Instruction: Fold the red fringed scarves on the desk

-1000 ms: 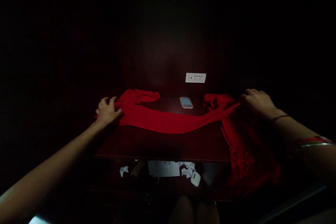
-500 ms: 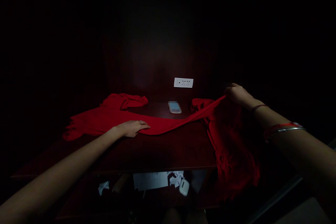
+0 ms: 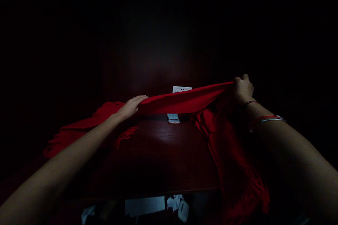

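A red fringed scarf [image 3: 182, 101] is stretched between my two hands, raised above the dark wooden tabletop. My left hand [image 3: 132, 106] grips it left of centre, fingers pressed together on the cloth, a ring on one finger. Higher and to the right, my right hand [image 3: 243, 87] is closed around the scarf's other side. Fringed red cloth lies at the left behind my left forearm. More red fringed cloth [image 3: 227, 151] drapes over the right side and hangs past the front edge; whether it is all one piece I cannot tell.
A phone [image 3: 173, 118] lies on the dark tabletop [image 3: 169, 154], partly covered by the raised scarf. Behind it, a white socket panel [image 3: 181, 88] is on the wall. Below the front edge are crumpled paper [image 3: 174, 202], a white earbud case [image 3: 183, 211] and a pale flat sheet [image 3: 144, 206].
Both hands have lifted the scarf off the table. My left hand has risen from the tabletop and now grips the cloth. The scarf now covers part of the phone and socket panel.
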A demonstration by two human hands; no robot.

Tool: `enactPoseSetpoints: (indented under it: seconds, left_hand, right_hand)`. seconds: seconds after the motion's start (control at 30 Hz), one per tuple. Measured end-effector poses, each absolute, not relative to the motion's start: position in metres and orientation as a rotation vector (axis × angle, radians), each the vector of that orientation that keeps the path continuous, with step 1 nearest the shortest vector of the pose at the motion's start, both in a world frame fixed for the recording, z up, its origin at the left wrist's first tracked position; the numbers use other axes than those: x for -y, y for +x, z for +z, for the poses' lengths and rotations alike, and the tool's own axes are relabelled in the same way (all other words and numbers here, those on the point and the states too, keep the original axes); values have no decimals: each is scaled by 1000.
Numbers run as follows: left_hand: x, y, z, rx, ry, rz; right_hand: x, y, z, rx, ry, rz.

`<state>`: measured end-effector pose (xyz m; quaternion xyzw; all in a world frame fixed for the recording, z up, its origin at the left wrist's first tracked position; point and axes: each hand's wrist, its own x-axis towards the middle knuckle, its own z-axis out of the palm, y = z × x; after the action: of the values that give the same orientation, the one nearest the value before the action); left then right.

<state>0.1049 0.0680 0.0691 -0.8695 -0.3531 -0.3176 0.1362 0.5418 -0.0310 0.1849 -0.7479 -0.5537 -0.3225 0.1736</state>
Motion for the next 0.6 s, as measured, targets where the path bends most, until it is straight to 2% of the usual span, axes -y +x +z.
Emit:
enactPoseSetpoints:
  seconds: [0.13, 0.27, 0.33, 0.43, 0.5, 0.6]
  left_hand:
    - [-48, 112, 13, 933, -2988, -234]
    - [-23, 117, -8, 910, -3221, 152]
    - [-17, 123, -1, 986, -3271, 214]
    - [-20, 139, 6, 1226, -3160, 2]
    - [-25, 152, -1, 1421, -2966, -118]
    - [-32, 170, -24, 1645, -2799, -10]
  right_hand:
    - [33, 556, 161, 1844, -2202, -1111]
    - [41, 564, 135, 2071, -2150, -1217]
    - [43, 564, 129, 2095, -2189, -1138]
    - [42, 565, 127, 2111, -2225, -950]
    - [38, 567, 129, 2096, -2236, -802]
    - [34, 567, 135, 2073, -2193, -671]
